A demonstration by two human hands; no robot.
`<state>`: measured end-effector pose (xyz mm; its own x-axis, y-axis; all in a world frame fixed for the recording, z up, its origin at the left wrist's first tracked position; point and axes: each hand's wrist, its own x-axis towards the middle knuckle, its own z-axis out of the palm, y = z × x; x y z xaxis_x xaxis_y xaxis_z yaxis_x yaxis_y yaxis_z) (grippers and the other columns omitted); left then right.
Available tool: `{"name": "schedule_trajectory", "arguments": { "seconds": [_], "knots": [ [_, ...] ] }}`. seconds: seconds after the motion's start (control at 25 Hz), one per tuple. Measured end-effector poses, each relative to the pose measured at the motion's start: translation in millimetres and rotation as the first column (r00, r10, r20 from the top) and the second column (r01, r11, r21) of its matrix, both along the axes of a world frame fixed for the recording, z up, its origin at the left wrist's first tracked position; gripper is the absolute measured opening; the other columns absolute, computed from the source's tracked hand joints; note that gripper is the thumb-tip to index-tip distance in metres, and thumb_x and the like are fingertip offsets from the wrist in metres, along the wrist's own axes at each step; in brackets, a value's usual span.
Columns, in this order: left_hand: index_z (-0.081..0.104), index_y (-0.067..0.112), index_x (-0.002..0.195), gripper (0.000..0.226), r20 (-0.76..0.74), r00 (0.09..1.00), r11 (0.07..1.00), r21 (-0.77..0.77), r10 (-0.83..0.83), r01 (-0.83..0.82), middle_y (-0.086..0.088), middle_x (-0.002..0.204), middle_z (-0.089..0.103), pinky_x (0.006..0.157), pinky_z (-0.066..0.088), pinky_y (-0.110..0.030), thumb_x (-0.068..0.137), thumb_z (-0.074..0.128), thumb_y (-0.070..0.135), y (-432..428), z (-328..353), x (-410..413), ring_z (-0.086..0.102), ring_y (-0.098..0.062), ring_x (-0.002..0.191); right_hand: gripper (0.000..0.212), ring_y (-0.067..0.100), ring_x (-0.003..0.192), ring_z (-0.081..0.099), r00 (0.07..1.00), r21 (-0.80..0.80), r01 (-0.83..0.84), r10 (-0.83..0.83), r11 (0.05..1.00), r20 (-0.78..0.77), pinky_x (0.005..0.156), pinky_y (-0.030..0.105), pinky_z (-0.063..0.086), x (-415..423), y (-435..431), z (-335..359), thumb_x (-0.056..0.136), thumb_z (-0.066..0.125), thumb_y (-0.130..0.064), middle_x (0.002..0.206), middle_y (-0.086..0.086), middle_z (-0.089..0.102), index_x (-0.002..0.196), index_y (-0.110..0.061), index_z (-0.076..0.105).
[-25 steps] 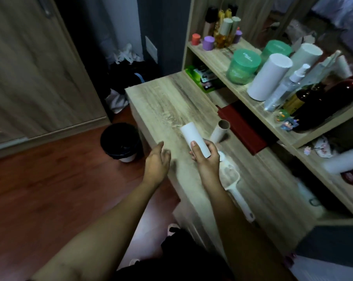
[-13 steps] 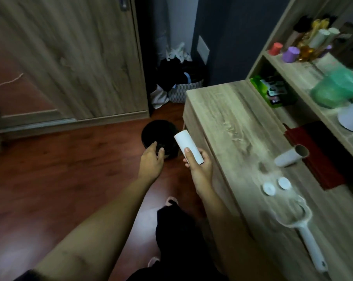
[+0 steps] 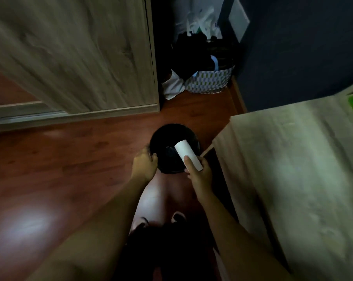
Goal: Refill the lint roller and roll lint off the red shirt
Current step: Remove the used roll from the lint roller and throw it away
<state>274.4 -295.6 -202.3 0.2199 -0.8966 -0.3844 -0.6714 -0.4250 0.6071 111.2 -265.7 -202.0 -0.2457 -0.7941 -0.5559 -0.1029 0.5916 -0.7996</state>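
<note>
My right hand (image 3: 200, 176) grips a white paper roll (image 3: 186, 153) by its lower end, thumb laid along it. The roll is tilted and sits over the open mouth of a black waste bin (image 3: 171, 129) on the floor. My left hand (image 3: 144, 166) hovers at the bin's left rim with fingers loosely curled and nothing in it; whether it touches the rim is unclear. The lint roller handle and the red shirt are out of view.
The wooden table (image 3: 293, 159) fills the right side, its corner close to the bin. A patterned laundry basket (image 3: 210, 82) with dark clothes stands in the far corner. A wooden wardrobe door (image 3: 70, 57) is at left, red-brown floor below.
My view swung left, away from the tabletop and down to the floor. My right hand carried the white roll off the table to above the bin, and my left hand came to the bin's rim.
</note>
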Motion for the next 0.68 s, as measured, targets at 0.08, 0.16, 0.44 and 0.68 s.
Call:
{"name": "schedule_trajectory", "arguments": {
  "seconds": [0.08,0.16,0.44,0.68],
  "knots": [
    [0.043,-0.005,0.133,0.043,0.003,1.0,1.0,0.015,-0.022,0.022,-0.026,0.132,0.052,0.094,0.039,-0.037,0.095,0.049,0.014,-25,-38,6,0.05,-0.04,0.119,0.044,0.019,0.087,0.067,0.999,0.017,0.031,-0.031,0.999,0.035,0.067,0.03,0.055,5,-20,-36,0.073,0.067,-0.054,0.102,0.0,0.065,0.108,-0.03,0.055],
    [0.044,-0.004,0.132,0.046,-0.001,0.999,0.999,0.037,-0.032,0.032,-0.026,0.132,0.052,0.093,0.04,-0.038,0.095,0.05,0.022,-53,-90,12,0.051,-0.04,0.119,0.039,0.021,0.085,0.065,0.995,0.045,0.079,-0.082,0.996,0.059,0.058,0.019,0.051,9,-41,-90,0.08,0.068,-0.04,0.106,0.005,0.062,0.111,-0.021,0.053],
    [0.027,-0.002,0.143,0.064,0.06,0.998,0.991,0.131,0.002,-0.01,-0.027,0.136,0.046,0.093,0.043,-0.044,0.095,0.05,0.033,-121,-275,36,0.049,-0.042,0.12,0.039,0.015,0.086,0.058,0.996,0.165,-0.058,0.046,0.985,0.075,0.06,0.019,0.047,20,-76,-261,0.085,0.064,-0.022,0.11,0.006,0.055,0.12,-0.015,0.048],
    [0.038,-0.001,0.125,0.037,0.08,0.996,0.991,0.118,0.048,-0.057,-0.032,0.109,0.058,0.075,0.046,-0.047,0.1,0.038,0.025,-135,-351,36,0.057,-0.047,0.096,0.05,0.006,0.071,0.053,0.958,0.157,-0.236,0.256,0.959,-0.125,0.048,0.013,0.042,38,-111,-343,0.09,0.057,-0.037,0.094,-0.003,0.053,0.13,-0.011,0.042]
  ]
}}
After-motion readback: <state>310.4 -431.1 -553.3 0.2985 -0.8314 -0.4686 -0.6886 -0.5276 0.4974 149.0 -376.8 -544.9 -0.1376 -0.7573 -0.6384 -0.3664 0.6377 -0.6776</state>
